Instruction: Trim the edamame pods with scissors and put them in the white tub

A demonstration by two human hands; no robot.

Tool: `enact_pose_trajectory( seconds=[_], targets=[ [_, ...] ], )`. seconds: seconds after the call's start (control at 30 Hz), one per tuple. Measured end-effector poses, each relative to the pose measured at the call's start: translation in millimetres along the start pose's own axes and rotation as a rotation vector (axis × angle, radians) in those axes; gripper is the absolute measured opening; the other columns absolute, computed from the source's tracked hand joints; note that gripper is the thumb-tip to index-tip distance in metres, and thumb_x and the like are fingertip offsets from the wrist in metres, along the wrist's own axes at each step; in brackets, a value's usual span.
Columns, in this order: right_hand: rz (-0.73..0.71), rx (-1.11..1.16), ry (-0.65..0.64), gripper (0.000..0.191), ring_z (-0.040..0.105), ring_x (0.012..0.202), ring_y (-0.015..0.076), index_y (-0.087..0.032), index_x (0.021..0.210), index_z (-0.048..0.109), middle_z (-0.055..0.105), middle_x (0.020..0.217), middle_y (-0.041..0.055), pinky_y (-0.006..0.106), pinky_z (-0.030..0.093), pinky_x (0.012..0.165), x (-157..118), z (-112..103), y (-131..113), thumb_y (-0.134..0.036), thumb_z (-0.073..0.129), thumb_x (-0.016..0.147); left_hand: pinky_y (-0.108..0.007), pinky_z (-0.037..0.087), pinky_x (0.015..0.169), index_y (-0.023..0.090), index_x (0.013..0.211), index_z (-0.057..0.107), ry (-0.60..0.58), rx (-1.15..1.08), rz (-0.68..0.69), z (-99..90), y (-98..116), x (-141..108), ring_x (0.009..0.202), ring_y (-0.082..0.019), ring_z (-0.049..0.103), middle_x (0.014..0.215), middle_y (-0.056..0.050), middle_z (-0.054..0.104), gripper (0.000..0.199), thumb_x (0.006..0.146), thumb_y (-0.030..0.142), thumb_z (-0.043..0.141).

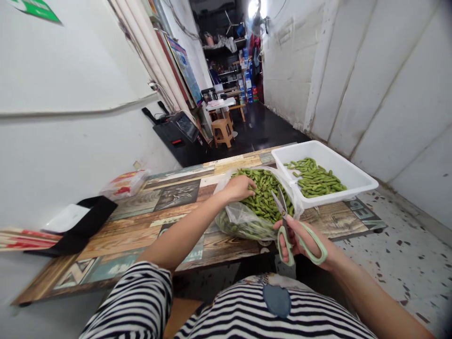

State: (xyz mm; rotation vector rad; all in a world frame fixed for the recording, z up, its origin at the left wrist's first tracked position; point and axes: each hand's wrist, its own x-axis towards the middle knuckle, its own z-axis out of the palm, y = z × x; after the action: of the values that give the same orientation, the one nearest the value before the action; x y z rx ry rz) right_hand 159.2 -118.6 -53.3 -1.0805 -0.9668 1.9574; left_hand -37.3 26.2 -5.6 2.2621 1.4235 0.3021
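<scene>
A clear plastic bag (240, 219) full of green bean pods (263, 190) lies open on the wooden-patterned table. At the bag's left side, my left hand (240, 188) reaches in over the pods with its fingers curled; what they hold, if anything, is too small to tell. My right hand (300, 238) grips scissors (289, 247) by their pale green handles, in front of the bag's right part. The blades point up and away over the pods, slightly apart. Right of the bag stands a white tray (353, 176) with loose pods (318, 179) in its left part.
The table (134, 230) extends left, bearing a red and white plastic package (125, 183), a black holder (90, 216) and red-and-white sticks (28, 239). Beyond it are a black device (181, 132), a stool (222, 132) and a small table. Walls flank both sides.
</scene>
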Motion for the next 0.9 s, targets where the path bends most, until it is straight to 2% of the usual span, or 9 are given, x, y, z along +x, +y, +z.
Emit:
enact_pose_trajectory(
  seconds=[0.07,0.17,0.27,0.37,0.5,0.6,0.73,0.9],
  targets=[
    [0.006,-0.002,0.027,0.043,0.057,0.048,0.0148,-0.017,0.097,0.052,0.058,0.06,-0.0011,0.031,0.05,0.05,-1,1,0,-0.057,0.05,0.081,-0.028,0.041,0.077,0.018,0.076,0.072,-0.037,0.175,-0.003,3.6,0,5,0.082,-0.022,0.06,0.081,-0.007,0.068,0.016,0.061,0.02,0.07],
    [0.006,0.001,0.052,0.044,0.056,0.047,0.0138,-0.016,0.099,0.052,0.057,0.06,-0.0016,0.03,0.05,0.049,-1,1,0,-0.057,0.053,0.08,-0.026,0.039,0.071,0.017,0.071,0.07,-0.066,0.257,0.001,1.0,1,12,0.077,-0.02,0.058,0.074,-0.007,0.065,0.008,0.066,0.022,0.067],
    [0.01,-0.008,0.062,0.045,0.054,0.046,0.0132,-0.017,0.097,0.052,0.056,0.059,-0.0022,0.029,0.048,0.047,-1,0,1,-0.058,0.054,0.079,-0.022,0.037,0.067,0.016,0.074,0.067,-0.069,0.095,0.099,-3.8,4,11,0.071,-0.014,0.054,0.073,-0.003,0.064,0.013,0.074,0.027,0.06],
    [-0.013,-0.069,0.081,0.045,0.053,0.045,0.0125,-0.017,0.09,0.053,0.055,0.059,-0.0025,0.027,0.047,0.045,1,0,3,-0.06,0.053,0.078,-0.019,0.032,0.056,0.014,0.083,0.063,-0.156,-0.182,0.184,-3.5,10,1,0.056,-0.008,0.043,0.07,0.0,0.063,0.026,0.082,0.037,0.051],
    [-0.023,-0.214,0.12,0.048,0.052,0.043,0.0104,-0.018,0.076,0.049,0.052,0.057,-0.0031,0.024,0.043,0.042,1,3,1,-0.066,0.049,0.076,-0.02,0.02,0.044,0.012,0.089,0.059,-0.303,-0.427,0.067,-0.5,21,-13,0.042,-0.004,0.026,0.061,0.0,0.06,0.039,0.081,0.049,0.05],
    [-0.044,-0.301,0.151,0.049,0.049,0.041,0.0084,-0.018,0.073,0.047,0.05,0.056,-0.0048,0.022,0.043,0.04,0,5,-3,-0.067,0.05,0.074,-0.02,0.018,0.043,0.011,0.084,0.061,-0.352,-0.476,0.056,-1.3,27,-17,0.042,-0.004,0.027,0.06,0.0,0.06,0.043,0.076,0.052,0.057],
    [-0.085,-0.425,0.161,0.047,0.047,0.037,0.007,-0.018,0.07,0.046,0.047,0.052,-0.0061,0.02,0.041,0.037,1,4,-3,-0.065,0.048,0.076,-0.022,0.016,0.044,0.01,0.07,0.062,-0.394,-0.462,0.081,-1.9,27,-18,0.043,-0.004,0.027,0.05,0.002,0.052,0.043,0.072,0.053,0.06],
    [-0.09,-0.524,0.206,0.047,0.041,0.029,0.0075,-0.019,0.062,0.044,0.042,0.04,-0.007,0.019,0.035,0.028,7,-2,6,-0.064,0.051,0.076,-0.021,0.016,0.042,0.011,0.068,0.06,-0.486,-0.54,0.012,-0.8,21,-16,0.042,-0.003,0.028,0.053,0.002,0.054,0.041,0.068,0.051,0.065]
  ],
)
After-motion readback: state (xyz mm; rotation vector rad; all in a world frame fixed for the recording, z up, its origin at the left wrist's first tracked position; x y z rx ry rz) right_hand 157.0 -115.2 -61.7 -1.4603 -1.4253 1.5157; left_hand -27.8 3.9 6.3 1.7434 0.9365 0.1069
